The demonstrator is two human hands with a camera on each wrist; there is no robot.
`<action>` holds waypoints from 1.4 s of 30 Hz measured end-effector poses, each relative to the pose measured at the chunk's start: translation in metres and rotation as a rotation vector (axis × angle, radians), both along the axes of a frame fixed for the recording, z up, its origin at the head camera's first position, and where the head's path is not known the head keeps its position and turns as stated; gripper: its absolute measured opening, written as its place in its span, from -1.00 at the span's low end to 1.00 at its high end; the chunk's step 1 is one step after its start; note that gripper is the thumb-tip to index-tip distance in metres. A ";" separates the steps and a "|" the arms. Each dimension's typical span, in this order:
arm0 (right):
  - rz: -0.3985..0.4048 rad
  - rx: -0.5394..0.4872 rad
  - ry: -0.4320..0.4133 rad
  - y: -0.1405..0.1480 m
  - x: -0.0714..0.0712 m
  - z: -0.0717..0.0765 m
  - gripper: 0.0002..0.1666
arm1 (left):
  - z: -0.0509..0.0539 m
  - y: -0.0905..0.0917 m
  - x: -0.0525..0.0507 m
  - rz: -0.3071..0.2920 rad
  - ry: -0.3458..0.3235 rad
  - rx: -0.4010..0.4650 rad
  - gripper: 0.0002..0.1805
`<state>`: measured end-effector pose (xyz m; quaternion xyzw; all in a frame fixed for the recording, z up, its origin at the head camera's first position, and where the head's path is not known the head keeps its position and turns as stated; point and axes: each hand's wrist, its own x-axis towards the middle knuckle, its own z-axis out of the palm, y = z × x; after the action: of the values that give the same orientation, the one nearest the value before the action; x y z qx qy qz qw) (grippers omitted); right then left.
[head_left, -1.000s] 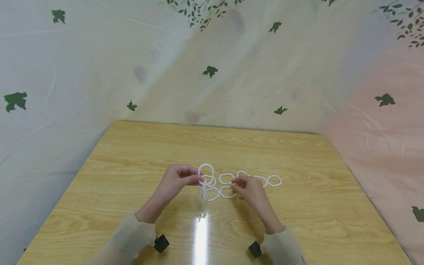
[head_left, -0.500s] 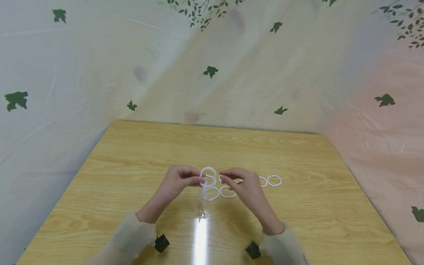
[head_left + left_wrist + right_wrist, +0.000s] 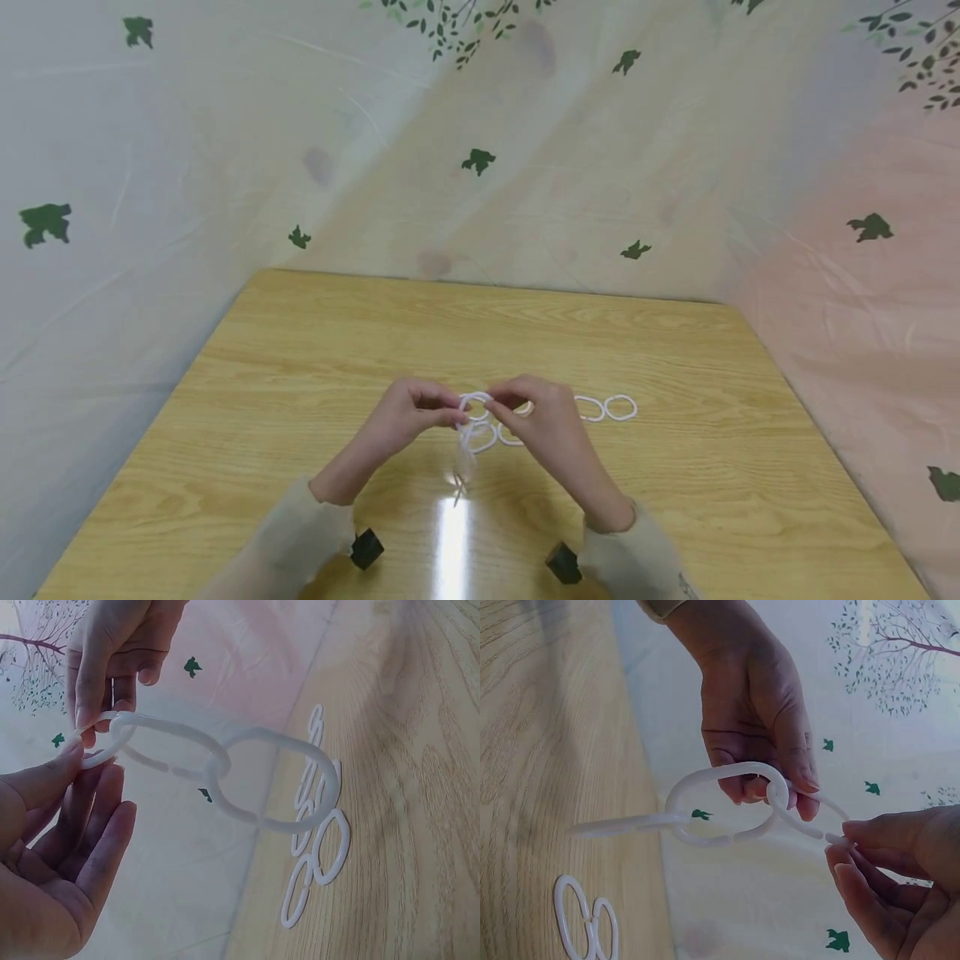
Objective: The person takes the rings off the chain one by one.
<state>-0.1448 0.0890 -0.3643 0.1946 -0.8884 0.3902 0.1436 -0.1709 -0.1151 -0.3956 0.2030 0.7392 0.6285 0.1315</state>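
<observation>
Above the table, my left hand [image 3: 408, 414] and right hand [image 3: 546, 423] face each other with a white plastic chain link [image 3: 802, 827] between them. Thumb and fingertips of each hand pinch that link, one at either end; a small gap shows in it near my right fingertips. Through it hangs a second oval link [image 3: 176, 727], and a third link [image 3: 330, 780] hangs from the second. In the head view the hanging links overlap loose ones behind them, and my right hand hides part of the row on the table.
Several loose white links lie on the wooden table [image 3: 360, 333] behind and right of my hands, one link [image 3: 635, 407] at the far right end. A patterned cloth backdrop [image 3: 480, 217] stands behind the table. Glare [image 3: 453, 542] marks the near tabletop.
My right hand has moved left from over the loose links to the held link and now pinches its edge. My left hand keeps its grip, and the held link has come slightly lower.
</observation>
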 end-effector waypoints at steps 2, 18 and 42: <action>-0.008 -0.006 -0.024 -0.001 0.000 0.001 -0.90 | 0.000 0.000 0.000 -0.002 0.023 -0.026 -0.72; -0.111 -0.206 -0.314 0.005 -0.003 0.002 -0.90 | -0.017 0.011 0.008 -0.048 0.005 -0.083 -0.49; -0.080 -0.684 -0.671 0.017 -0.013 -0.019 -0.78 | -0.008 0.018 0.010 0.251 0.032 -0.125 -0.89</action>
<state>-0.1574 0.1062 -0.3832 -0.0346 -0.7131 0.6956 -0.0802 -0.1614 -0.0966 -0.4037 0.1106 0.7985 0.5894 0.0524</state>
